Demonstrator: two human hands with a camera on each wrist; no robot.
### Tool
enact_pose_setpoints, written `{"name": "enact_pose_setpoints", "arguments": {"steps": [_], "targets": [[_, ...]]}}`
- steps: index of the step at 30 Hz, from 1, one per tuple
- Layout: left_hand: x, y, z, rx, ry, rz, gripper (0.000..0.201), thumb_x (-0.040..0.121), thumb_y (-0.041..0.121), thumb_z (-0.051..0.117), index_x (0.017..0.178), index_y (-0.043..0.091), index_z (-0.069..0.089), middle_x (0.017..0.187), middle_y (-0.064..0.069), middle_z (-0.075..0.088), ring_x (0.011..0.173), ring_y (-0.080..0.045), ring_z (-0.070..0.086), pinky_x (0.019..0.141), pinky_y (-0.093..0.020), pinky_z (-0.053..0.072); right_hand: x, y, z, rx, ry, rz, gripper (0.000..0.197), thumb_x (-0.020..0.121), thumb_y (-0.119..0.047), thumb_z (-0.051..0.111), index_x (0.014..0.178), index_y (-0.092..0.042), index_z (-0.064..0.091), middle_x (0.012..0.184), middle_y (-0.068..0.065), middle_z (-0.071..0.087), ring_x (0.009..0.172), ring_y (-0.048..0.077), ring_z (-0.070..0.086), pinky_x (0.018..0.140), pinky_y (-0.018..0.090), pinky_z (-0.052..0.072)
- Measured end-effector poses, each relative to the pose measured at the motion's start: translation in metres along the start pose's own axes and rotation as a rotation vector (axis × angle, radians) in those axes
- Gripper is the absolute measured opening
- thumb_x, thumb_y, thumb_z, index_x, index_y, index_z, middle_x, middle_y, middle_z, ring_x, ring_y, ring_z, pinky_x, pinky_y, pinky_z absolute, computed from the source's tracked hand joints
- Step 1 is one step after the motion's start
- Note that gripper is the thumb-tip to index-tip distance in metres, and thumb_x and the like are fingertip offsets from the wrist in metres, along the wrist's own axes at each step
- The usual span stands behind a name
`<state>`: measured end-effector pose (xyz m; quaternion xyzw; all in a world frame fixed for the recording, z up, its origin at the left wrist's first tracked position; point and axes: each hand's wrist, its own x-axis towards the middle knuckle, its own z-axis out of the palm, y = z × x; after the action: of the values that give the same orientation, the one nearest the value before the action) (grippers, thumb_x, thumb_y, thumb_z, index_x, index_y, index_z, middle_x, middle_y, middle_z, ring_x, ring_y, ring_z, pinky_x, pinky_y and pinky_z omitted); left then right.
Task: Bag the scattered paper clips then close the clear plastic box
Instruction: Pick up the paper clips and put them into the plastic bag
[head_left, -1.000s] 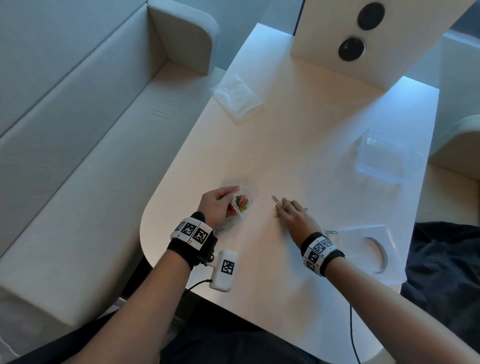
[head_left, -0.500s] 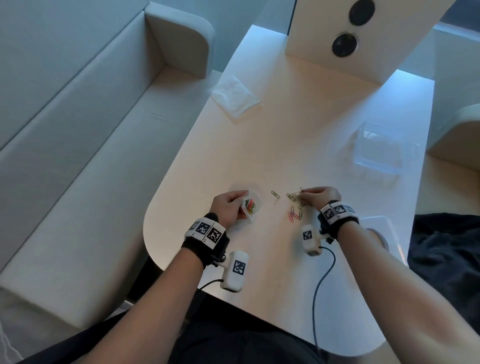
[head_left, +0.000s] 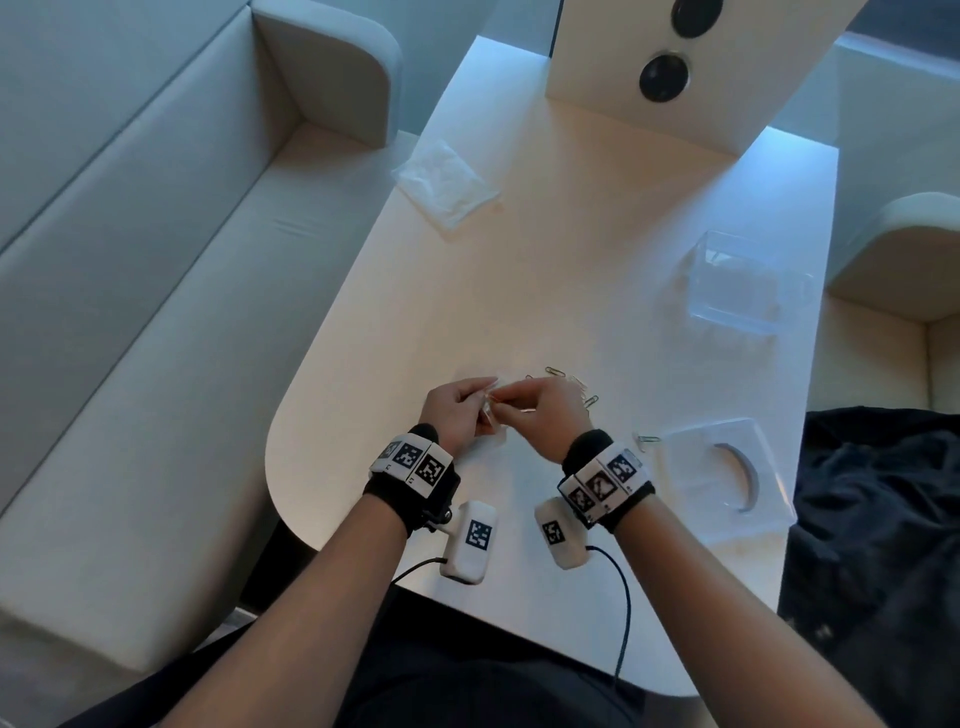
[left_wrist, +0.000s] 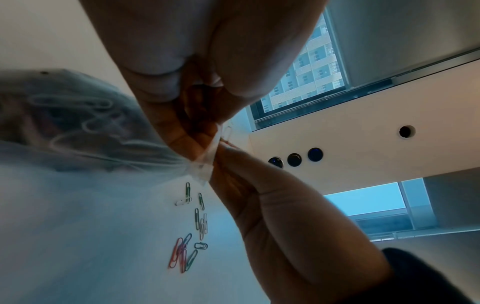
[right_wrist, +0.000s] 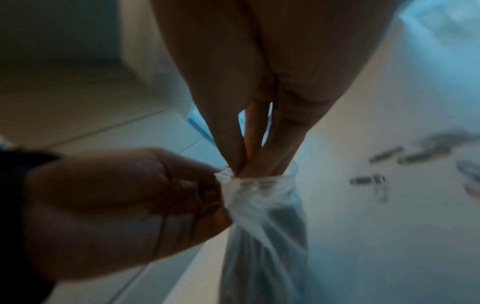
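Note:
A small clear plastic bag (head_left: 491, 413) with several coloured paper clips in it hangs just above the white table (head_left: 571, 249). My left hand (head_left: 457, 410) pinches the rim of the bag's mouth (right_wrist: 233, 181). Fingertips together, my right hand (head_left: 540, 405) pinches paper clips at that mouth (left_wrist: 205, 162). Several loose clips (head_left: 574, 384) lie on the table just right of my hands, also seen as clips (left_wrist: 192, 242). One more clip (head_left: 647, 439) lies by the clear lid (head_left: 722, 467). The clear plastic box (head_left: 743, 280) stands open at the far right.
A white crumpled packet (head_left: 447, 179) lies at the table's far left. A white upright panel (head_left: 613, 62) with dark round holes stands at the back. A pale sofa (head_left: 156, 260) runs along the left. Dark cloth (head_left: 883, 519) lies beside the table's right edge.
My right hand left the loose clips and moved left to the bag's mouth with clips pinched. My left hand turned the bag up off the table toward it.

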<state>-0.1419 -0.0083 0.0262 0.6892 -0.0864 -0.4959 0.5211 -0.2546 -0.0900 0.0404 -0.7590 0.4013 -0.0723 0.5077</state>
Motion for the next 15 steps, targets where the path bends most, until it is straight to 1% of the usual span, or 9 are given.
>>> {"name": "enact_pose_setpoints", "arguments": {"steps": [2,5,7,8,9,10,12,13,15], "targets": [[-0.001,0.001,-0.002,-0.007,-0.004,0.005,0.027,0.097,0.003,0.050,0.118,0.000,0.066,0.081,-0.012,0.066,0.064,-0.019,0.060,0.055,-0.021,0.056,-0.001,-0.007,0.000,-0.198,-0.048,-0.108,0.021,0.088,-0.012,0.064,0.105,-0.017,0.076,0.100,-0.004,0.075,0.086,0.004,0.068,0.084,0.011,0.049],[-0.003,0.004,-0.007,-0.040,0.003,0.011,0.025,0.096,0.003,0.051,0.115,0.003,0.067,0.076,-0.007,0.064,0.051,-0.007,0.062,0.048,-0.019,0.053,0.003,-0.008,-0.009,-0.229,0.055,-0.156,0.024,0.087,-0.009,0.061,0.105,-0.017,0.076,0.101,-0.002,0.075,0.088,0.008,0.070,0.091,0.024,0.053],[-0.002,0.004,-0.013,-0.035,0.017,0.024,0.025,0.097,0.003,0.050,0.114,0.004,0.068,0.082,-0.007,0.066,0.052,-0.006,0.062,0.050,-0.018,0.054,0.013,0.003,-0.019,-0.138,0.197,-0.138,0.023,0.086,-0.006,0.062,0.099,-0.016,0.077,0.097,-0.001,0.075,0.082,0.010,0.070,0.086,0.031,0.057],[-0.002,0.005,-0.017,-0.034,0.023,0.032,0.025,0.097,0.003,0.050,0.115,0.005,0.068,0.087,-0.008,0.067,0.056,-0.009,0.063,0.052,-0.018,0.054,0.019,0.011,-0.023,-0.143,0.242,-0.144,0.023,0.087,-0.006,0.061,0.100,-0.016,0.076,0.101,0.001,0.074,0.087,0.013,0.070,0.088,0.034,0.056],[-0.003,0.005,-0.021,-0.042,0.028,0.039,0.026,0.096,0.003,0.051,0.115,0.004,0.068,0.091,-0.007,0.067,0.062,-0.011,0.063,0.053,-0.017,0.054,0.025,0.020,-0.025,-0.212,0.239,-0.165,0.024,0.089,-0.009,0.060,0.107,-0.016,0.074,0.111,0.004,0.072,0.099,0.017,0.068,0.094,0.038,0.053],[-0.003,0.005,-0.024,-0.061,0.031,0.040,0.025,0.096,0.003,0.052,0.116,0.004,0.067,0.093,-0.006,0.066,0.067,-0.012,0.062,0.054,-0.017,0.054,0.030,0.031,-0.023,-0.355,0.173,-0.189,0.028,0.093,-0.016,0.057,0.118,-0.018,0.069,0.127,0.007,0.064,0.117,0.022,0.060,0.104,0.041,0.046],[-0.005,0.006,-0.031,-0.100,0.036,0.040,0.025,0.095,0.004,0.054,0.116,0.004,0.067,0.094,-0.004,0.067,0.074,-0.013,0.063,0.055,-0.016,0.054,0.036,0.053,-0.014,-0.751,-0.093,-0.196,0.046,0.099,-0.035,0.046,0.143,-0.022,0.045,0.156,0.006,0.032,0.145,0.028,0.026,0.117,0.047,0.025],[-0.005,0.006,-0.034,-0.113,0.036,0.041,0.025,0.094,0.004,0.055,0.116,0.004,0.067,0.094,-0.003,0.067,0.076,-0.013,0.063,0.056,-0.017,0.054,0.037,0.063,-0.010,-0.907,-0.208,-0.181,0.054,0.100,-0.043,0.038,0.150,-0.023,0.031,0.162,0.003,0.015,0.149,0.028,0.010,0.119,0.051,0.017],[-0.006,0.006,-0.039,-0.124,0.036,0.040,0.024,0.094,0.004,0.056,0.115,0.005,0.068,0.096,-0.002,0.068,0.081,-0.014,0.064,0.058,-0.017,0.054,0.037,0.083,-0.012,-1.063,-0.304,-0.150,0.061,0.100,-0.048,0.028,0.154,-0.025,0.012,0.163,-0.002,-0.003,0.150,0.026,-0.005,0.118,0.058,0.007]]}}
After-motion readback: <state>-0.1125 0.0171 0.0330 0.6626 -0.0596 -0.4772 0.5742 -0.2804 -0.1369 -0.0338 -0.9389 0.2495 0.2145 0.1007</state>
